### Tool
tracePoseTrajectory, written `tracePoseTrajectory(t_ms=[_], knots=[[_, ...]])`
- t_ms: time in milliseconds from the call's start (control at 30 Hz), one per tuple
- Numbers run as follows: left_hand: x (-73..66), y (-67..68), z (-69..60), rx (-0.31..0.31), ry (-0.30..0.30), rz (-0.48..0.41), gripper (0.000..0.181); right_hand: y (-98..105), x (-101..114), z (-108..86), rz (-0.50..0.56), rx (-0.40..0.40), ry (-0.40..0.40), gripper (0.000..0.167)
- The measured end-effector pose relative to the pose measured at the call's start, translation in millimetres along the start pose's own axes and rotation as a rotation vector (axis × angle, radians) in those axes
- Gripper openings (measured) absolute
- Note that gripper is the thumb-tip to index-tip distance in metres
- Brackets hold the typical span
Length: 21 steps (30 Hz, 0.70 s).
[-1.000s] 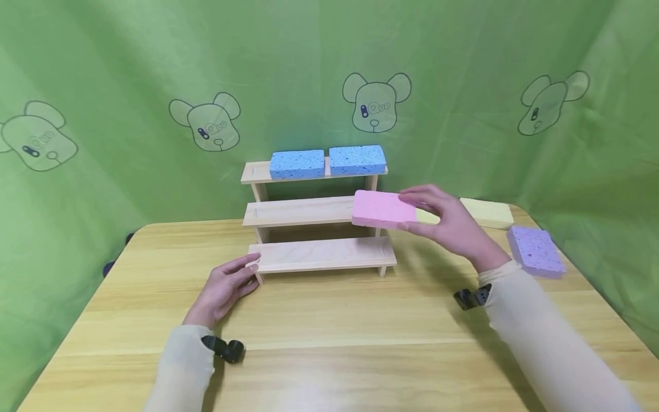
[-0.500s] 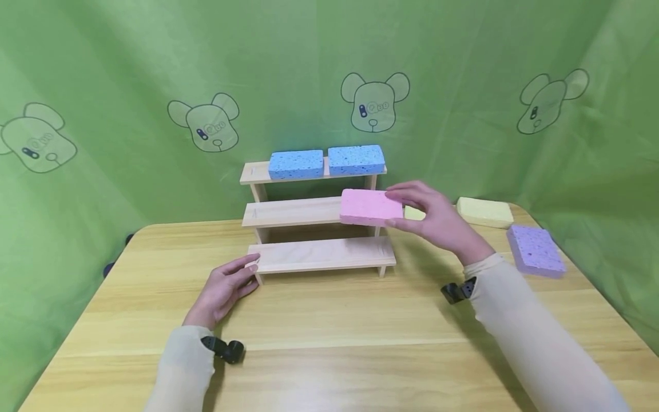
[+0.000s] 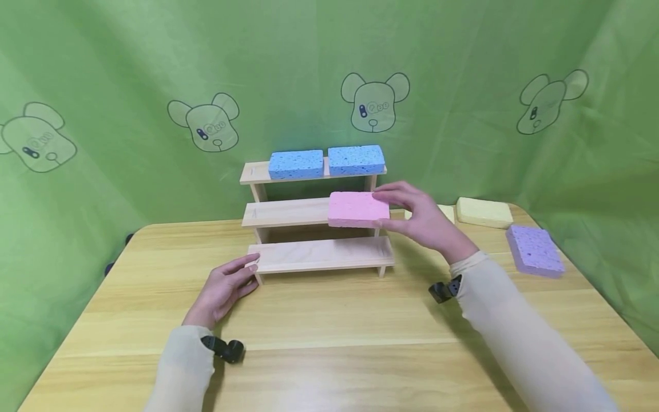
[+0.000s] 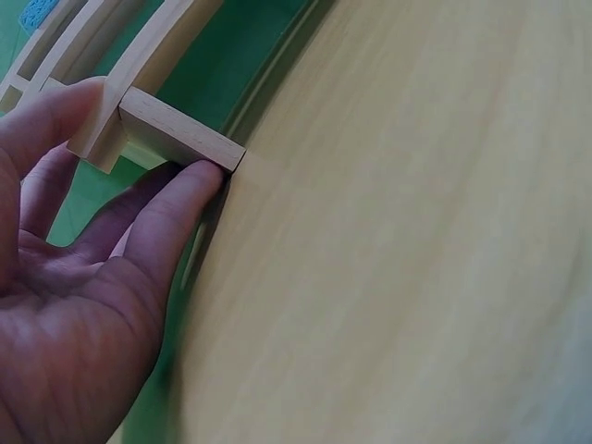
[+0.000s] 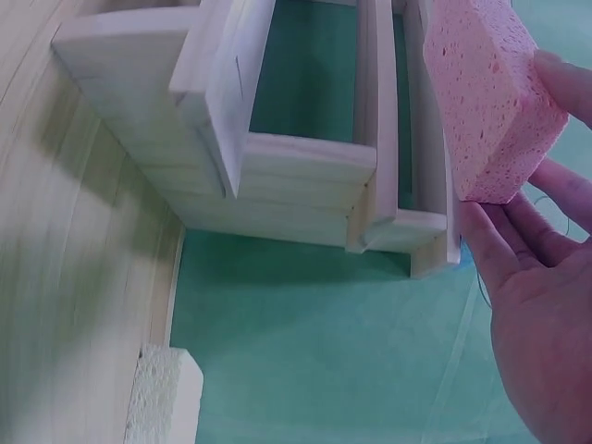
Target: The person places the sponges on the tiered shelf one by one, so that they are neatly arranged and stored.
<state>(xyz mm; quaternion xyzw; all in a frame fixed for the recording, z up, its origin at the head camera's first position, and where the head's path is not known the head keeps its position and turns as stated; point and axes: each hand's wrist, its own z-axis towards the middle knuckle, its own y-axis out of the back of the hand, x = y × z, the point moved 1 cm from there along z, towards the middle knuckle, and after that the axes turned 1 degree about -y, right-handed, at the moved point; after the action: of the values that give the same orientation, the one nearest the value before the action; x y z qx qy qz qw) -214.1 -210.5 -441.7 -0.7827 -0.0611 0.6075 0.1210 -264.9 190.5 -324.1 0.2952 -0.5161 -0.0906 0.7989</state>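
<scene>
"Head view up: what did I have nearest?"

"I saw the left hand (image 3: 226,289) gripping the stand (image 3: 296,213) at the front left corner of its bottom tier (image 3: 321,256), presumably steadying it on the table (image 3: 329,326)."

"And the right hand (image 3: 419,220)?"

"I watched it pinch the pink sponge (image 3: 355,207) by one end, at the middle tier's right end; I judged that left the underside bare. I couldn't tell whether sponge and tier touched."

"Beyond that?"

"A purple sponge (image 3: 535,250) lay near the table's right edge, an outer yellow sponge (image 3: 484,212) by the back right corner, an inner yellow sponge (image 3: 447,213) partly behind the right hand. Last, a left blue sponge (image 3: 296,165) and right blue sponge (image 3: 356,160) lined the top tier."

"Any change within the second?"

"The pink sponge had shifted left; the left hand's grip looked unchanged to me."
</scene>
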Motion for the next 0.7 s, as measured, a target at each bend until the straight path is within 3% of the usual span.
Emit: tracePoseTrajectory(t_ms=[267, 700], knots=[[1.0, -0.9, 0.9, 0.003, -0.003, -0.005, 0.041, -9, 1, 4.2, -0.025, -0.014, 0.044, 0.056], [0.6, 1.2, 1.7, 0.015, -0.005, 0.012, 0.044, -27, 5, 11.3, -0.010, 0.024, 0.041, 0.057]])
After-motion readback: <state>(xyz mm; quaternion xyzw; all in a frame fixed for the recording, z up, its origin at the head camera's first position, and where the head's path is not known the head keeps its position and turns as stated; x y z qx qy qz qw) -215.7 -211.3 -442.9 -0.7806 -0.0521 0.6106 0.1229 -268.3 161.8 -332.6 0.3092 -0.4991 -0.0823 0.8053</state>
